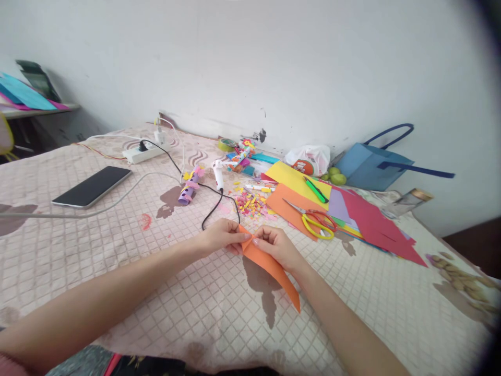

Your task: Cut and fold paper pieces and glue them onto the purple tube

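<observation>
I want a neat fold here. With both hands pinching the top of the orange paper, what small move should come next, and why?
Probably press the pinched corner flat. The left hand and right hand meet at the top of the orange paper, whose lower end angles down loose over the bedspread.

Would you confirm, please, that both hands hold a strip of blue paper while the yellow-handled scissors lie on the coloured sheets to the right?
Not quite: the head view shows the paper strip is orange, not blue. Both the left hand and right hand hold it; the yellow-handled scissors do lie on the coloured sheets.
</observation>
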Motion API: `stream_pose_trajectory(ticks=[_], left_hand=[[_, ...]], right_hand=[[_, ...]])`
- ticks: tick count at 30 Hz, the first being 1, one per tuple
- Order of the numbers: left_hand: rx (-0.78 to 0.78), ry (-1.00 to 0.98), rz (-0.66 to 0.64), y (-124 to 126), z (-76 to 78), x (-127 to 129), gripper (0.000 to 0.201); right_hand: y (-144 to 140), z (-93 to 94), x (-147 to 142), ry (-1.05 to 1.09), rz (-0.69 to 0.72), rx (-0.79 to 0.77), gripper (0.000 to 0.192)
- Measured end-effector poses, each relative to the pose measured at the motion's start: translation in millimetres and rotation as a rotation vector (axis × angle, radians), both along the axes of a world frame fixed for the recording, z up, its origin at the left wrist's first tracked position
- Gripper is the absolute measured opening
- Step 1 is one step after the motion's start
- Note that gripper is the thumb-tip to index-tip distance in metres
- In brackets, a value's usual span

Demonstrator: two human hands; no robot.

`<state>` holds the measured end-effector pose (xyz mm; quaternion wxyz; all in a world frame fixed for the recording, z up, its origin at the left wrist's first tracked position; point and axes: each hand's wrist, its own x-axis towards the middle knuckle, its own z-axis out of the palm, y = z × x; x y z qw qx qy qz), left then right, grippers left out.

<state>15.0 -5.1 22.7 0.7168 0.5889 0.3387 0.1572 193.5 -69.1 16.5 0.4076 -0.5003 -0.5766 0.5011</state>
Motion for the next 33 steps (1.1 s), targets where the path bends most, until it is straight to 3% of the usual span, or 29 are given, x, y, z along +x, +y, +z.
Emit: stream_pose_trajectory(ticks=[25,33], left_hand=[[0.055,-0.014,-0.037,2.1,-1.1,-2.7,0.032],[0.030,-0.054,-0.009,10.6,4.3,-5.2,0.035]], right_hand=[[0.9,4.2,0.5,-0.108,0.054,0.093,0.027],[0.1,4.4,-0.3,-0.044,0.036,0.040,0.028]])
